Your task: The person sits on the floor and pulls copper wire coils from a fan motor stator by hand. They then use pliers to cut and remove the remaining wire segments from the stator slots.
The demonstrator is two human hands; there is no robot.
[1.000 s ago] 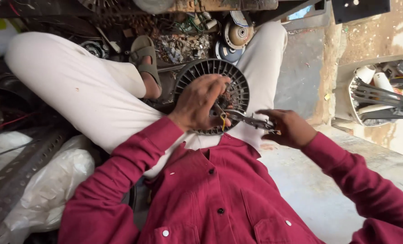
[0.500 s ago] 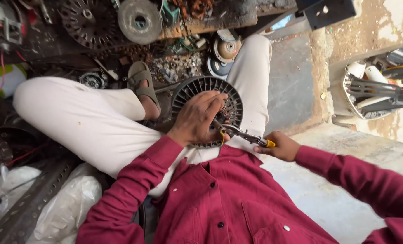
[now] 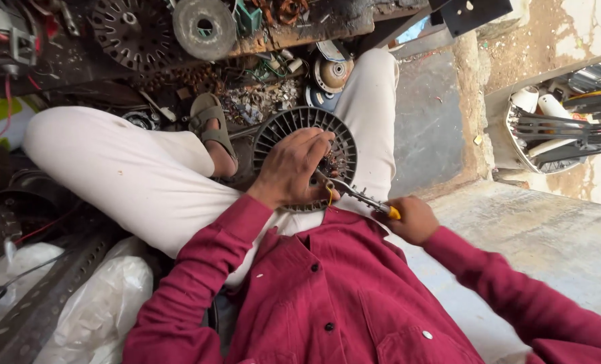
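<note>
We note our left hand [image 3: 292,168] spread flat, pressing the round slotted motor housing [image 3: 305,159] that rests on our lap. Our right hand [image 3: 413,219] is closed around the pliers [image 3: 354,194], tips reaching the housing's centre.

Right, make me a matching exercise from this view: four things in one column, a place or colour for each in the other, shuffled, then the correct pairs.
Things:
1. left hand
2. right hand
3. sandal
4. plastic bag

Places or colours:
A. white, crumpled, beside the person's left sleeve
B. spread on top of the round slotted fan motor
C. olive green, on the foot by the motor
D. closed around the yellow-tipped handle of the pliers

Pairs: 1-B, 2-D, 3-C, 4-A
</note>
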